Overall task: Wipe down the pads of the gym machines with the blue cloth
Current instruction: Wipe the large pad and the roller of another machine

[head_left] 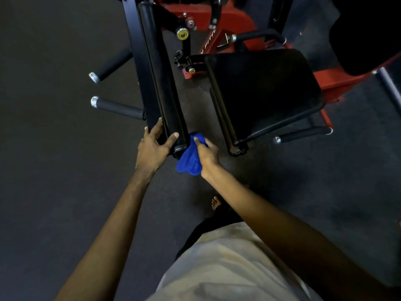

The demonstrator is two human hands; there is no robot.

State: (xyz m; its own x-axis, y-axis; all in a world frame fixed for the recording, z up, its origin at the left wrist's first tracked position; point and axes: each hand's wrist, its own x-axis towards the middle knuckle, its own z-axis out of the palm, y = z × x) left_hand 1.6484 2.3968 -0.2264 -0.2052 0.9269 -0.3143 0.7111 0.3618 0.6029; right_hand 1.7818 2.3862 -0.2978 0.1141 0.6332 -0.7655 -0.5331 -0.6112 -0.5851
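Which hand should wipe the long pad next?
The right hand: it already holds the blue cloth against the near end of the long pad. The left hand is bare, its fingers bracing that same end.

A gym: red-framed machine (217,16), black padded seat (264,92), foam-grip handles (117,107), dark rubber floor (54,170).
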